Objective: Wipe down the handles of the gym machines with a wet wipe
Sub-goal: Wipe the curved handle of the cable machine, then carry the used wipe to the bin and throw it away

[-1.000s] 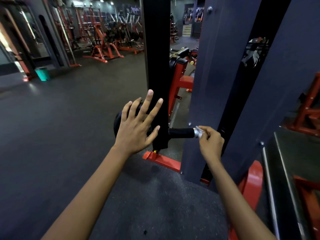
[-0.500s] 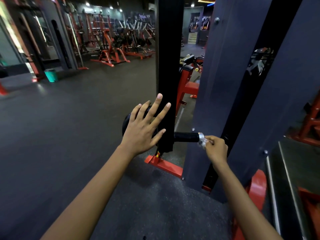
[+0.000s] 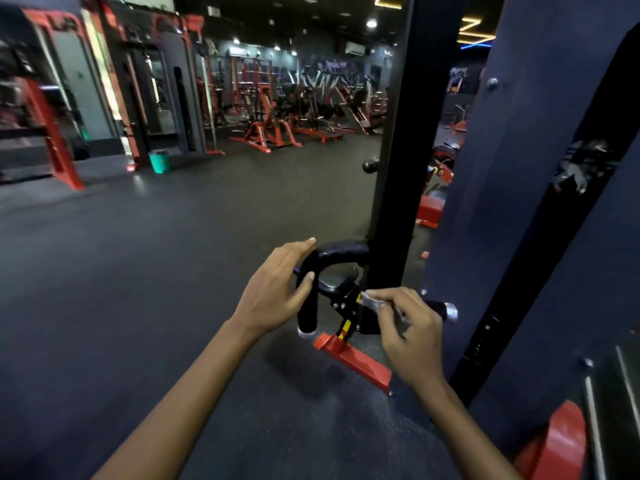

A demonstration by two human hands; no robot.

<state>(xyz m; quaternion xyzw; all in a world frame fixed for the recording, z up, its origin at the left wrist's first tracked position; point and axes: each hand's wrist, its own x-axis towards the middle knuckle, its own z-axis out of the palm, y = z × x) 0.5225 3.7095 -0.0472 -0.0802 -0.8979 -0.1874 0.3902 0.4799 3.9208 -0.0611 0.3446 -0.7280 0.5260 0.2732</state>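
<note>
our left hand (image 3: 277, 289) has moved from spread open to gripping the curved handle (image 3: 308, 289); our right hand (image 3: 408, 327) has left the straight grip's end, still pinching the wet wipe (image 3: 372, 301), likely heading there next.

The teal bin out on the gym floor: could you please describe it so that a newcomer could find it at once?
Look across the dark gym floor to the far left wall, where a red-framed rack stands. Just right of that rack's foot, the teal bin sits on the floor. It is the only green-blue thing among red and black machines.
</note>
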